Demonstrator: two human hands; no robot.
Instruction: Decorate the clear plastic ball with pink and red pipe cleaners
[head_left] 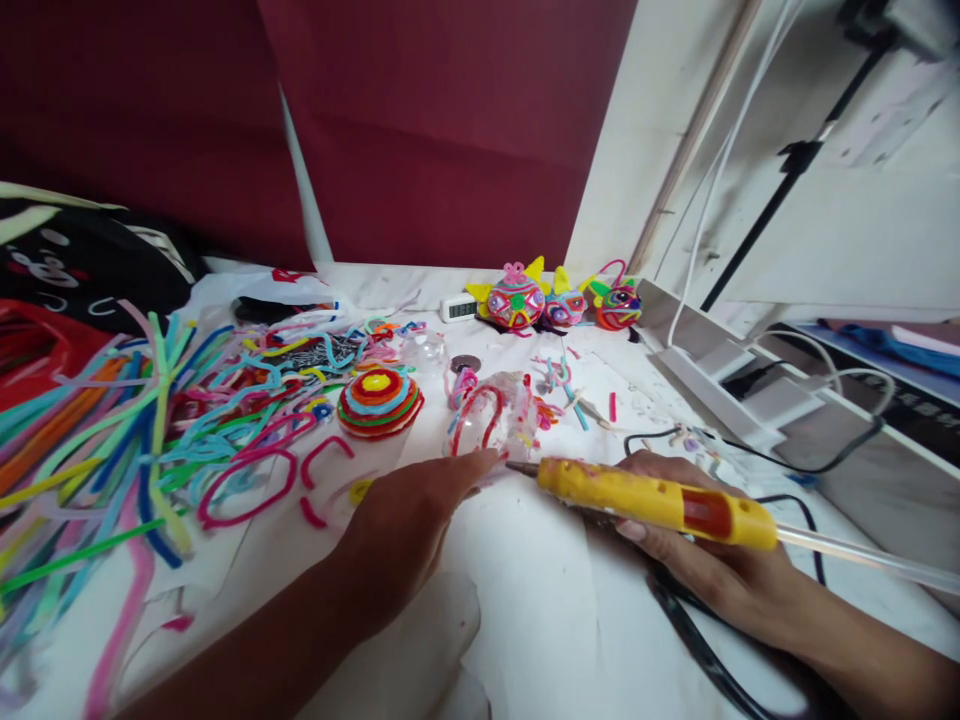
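My right hand (697,545) grips a yellow hot glue gun (607,487), a clear glue stick (862,555) sticking out of its back end. The gun's nozzle points left, close to the fingertips of my left hand (416,515). Those fingertips are pressed together; what they hold, if anything, I cannot make out. Just beyond them lies a clear plastic ball half (465,435) with red fuzzy strips on it. Left of that sits a dome (380,403) wrapped in rings of red, yellow, blue and green pipe cleaner.
Loose pipe cleaners (112,440) pile up at the left, with pink curled pieces (251,487) nearby. Decorated pipe-cleaner figures (516,302) and a small digital timer (458,308) stand at the back. Black cable (697,640) runs under my right arm. A power strip (727,400) lies right.
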